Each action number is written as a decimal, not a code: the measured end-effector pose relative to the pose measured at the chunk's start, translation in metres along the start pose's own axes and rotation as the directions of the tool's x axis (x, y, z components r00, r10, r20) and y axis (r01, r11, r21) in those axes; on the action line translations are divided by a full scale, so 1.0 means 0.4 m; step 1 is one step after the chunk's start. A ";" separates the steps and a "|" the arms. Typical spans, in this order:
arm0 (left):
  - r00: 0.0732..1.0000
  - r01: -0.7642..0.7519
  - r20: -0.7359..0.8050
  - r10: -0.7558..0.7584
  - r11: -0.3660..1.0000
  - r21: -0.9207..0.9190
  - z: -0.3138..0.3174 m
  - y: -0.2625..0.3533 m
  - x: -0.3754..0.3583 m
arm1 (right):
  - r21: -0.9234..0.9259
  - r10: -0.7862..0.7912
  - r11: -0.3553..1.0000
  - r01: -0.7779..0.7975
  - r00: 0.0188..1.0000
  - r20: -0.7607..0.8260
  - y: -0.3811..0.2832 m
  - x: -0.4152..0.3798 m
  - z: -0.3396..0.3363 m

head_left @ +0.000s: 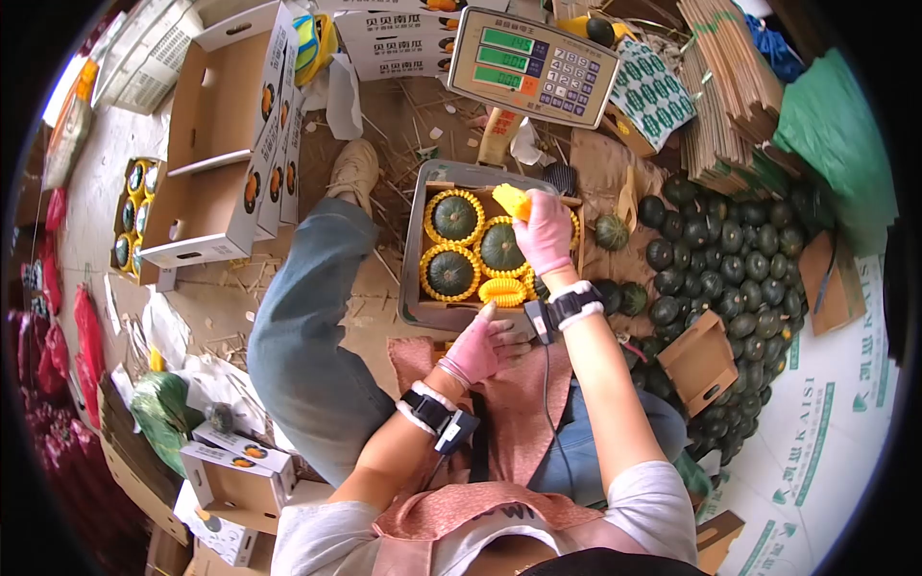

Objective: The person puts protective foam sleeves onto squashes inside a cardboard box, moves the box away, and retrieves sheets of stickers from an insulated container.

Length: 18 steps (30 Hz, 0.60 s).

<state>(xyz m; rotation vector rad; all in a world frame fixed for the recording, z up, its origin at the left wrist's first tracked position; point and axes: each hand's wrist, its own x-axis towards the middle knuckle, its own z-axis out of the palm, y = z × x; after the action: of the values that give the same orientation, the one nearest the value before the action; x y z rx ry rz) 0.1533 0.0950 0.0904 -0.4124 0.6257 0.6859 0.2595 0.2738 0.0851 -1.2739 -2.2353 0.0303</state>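
Note:
My right hand (545,233), in a pink glove, is closed round a yellow foam net (512,201) above the right side of a cardboard box. The box sits on the grey scale tray (413,293). Inside it, dark green pumpkins (451,276) are ringed by yellow foam nets, and a folded yellow net (502,292) lies near the front edge. My left hand (487,348), also gloved in pink, is just in front of the tray with its fingers spread and nothing in it.
A scale display (533,67) stands behind the tray. Many loose pumpkins (730,259) are piled at the right, below cardboard stacks (720,96). Open white cartons (206,206) stand at the left. A small open carton (698,357) lies on the pile.

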 end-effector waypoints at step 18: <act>0.870 -0.254 -0.421 0.258 0.965 0.066 -0.089 0.026 0.085 | -0.362 0.182 0.932 -0.027 0.897 0.402 -0.013 0.010 0.073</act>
<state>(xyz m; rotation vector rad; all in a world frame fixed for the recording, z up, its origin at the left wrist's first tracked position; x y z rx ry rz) 0.1525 0.0986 0.0400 -0.4808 1.1153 0.8535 0.2400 0.2814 0.0639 -1.7201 -2.6262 -0.0507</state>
